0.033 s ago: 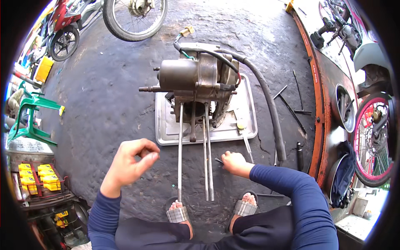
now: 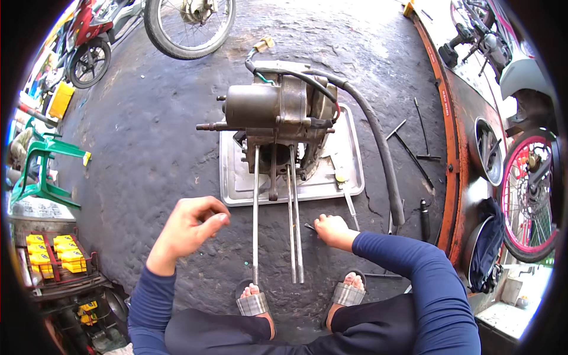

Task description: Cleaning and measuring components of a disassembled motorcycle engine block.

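A greasy engine point(image 2: 254, 106) sits on a metal tray point(image 2: 232, 189), with wires, a hose point(image 2: 384, 160) and long steel studs point(image 2: 256, 225) pointing toward me. My left hand point(image 2: 186, 231) hovers left of the left stud, fingers loosely curved and apart, holding nothing. My right hand point(image 2: 336, 232) is closed on a small dark thin piece point(image 2: 309, 228), right of the right studs. A caliper-like tool with a round dial point(image 2: 341, 176) lies on the tray beyond it.
T-handle wrenches point(image 2: 411, 157) and a black tool point(image 2: 424, 219) lie right, beside an orange rail point(image 2: 451, 177), bowls point(image 2: 488, 151) and a pink-rimmed wheel point(image 2: 526, 195). Green plastic chair point(image 2: 44, 160) and yellow bottles point(image 2: 71, 251) are left; motorbikes point(image 2: 89, 53) and a wheel point(image 2: 189, 29) stand beyond.
My left hand has shifted slightly to the right and up. My right hand looks almost unchanged, and the engine stays in place.
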A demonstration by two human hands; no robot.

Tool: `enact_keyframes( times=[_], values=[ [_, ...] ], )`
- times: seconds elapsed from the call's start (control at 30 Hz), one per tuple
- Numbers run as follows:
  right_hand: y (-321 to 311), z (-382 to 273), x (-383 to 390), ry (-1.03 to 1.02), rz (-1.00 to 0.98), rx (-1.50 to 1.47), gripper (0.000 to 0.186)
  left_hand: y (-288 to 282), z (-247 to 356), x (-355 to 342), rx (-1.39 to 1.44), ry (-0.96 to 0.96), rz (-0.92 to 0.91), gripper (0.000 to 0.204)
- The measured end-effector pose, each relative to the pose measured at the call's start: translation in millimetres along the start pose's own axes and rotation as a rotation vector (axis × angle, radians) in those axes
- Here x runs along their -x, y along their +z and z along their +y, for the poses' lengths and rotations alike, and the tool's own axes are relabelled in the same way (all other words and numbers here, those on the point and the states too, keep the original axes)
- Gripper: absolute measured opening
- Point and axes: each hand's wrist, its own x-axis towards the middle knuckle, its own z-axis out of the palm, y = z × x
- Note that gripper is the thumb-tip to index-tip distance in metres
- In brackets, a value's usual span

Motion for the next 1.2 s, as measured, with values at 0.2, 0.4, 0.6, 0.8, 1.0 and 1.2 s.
enact_keyframes(
  times=[0.2,0.4,0.6,0.8,1.0,1.2],
  values=[
    [18,0,-1,-0.05,0.012,0.151,0.017,67,-106,-23,0.186,-0.246,-0.211,0.018],
    [3,-59,-18,0.249,0.258,-0.136,0.021,124,-142,-34,-0.364,0.488,-0.018,0.038],
    [-52,-115,10,-0.085,0.382,-0.848,0.026,94,-114,-37,-0.332,0.547,-0.192,0.026],
    [-56,-121,28,0.054,0.461,-0.823,0.015,63,-80,-36,-0.702,0.299,-0.303,0.02],
    [-77,-125,17,-0.031,0.678,-0.91,0.012,67,-68,-41,-0.101,0.356,-0.199,0.015],
    [-118,-115,6,0.169,1.112,-1.151,0.013,59,-60,-62,-0.389,0.911,0.57,0.05]
  ],
)
